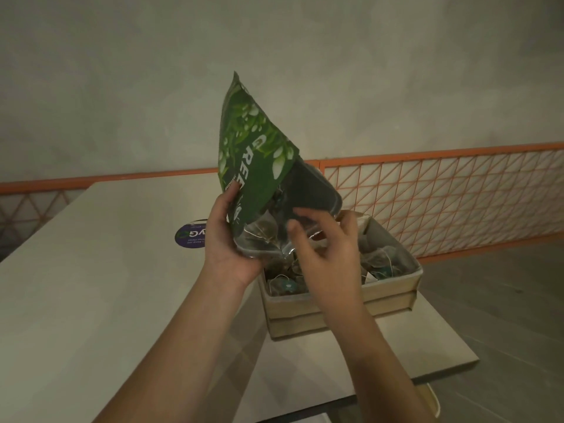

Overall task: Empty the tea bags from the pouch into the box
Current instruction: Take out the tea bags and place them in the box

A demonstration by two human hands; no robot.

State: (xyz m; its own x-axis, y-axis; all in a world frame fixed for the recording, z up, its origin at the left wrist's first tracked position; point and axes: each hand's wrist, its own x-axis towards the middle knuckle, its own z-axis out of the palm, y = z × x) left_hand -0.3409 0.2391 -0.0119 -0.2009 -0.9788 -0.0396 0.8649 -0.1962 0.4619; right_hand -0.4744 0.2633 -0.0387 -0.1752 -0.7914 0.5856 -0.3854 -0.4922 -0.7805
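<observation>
A green tea pouch (253, 148) is held upside down, its open mouth pointing down over the left part of a beige fabric-lined box (393, 290). My left hand (227, 239) grips the pouch near its mouth, thumb on the printed front. My right hand (323, 248) is at the mouth with curled fingers pinching its clear edge. Tea bags (262, 235) show through the clear lower part of the pouch. Several tea bags (381, 257) with strings and tags lie in the box.
The box stands on a pale table (91, 285) near its right edge. A round purple sticker (190, 236) lies on the table left of the pouch. An orange wire-mesh railing (442, 193) runs behind, and grey floor lies to the right.
</observation>
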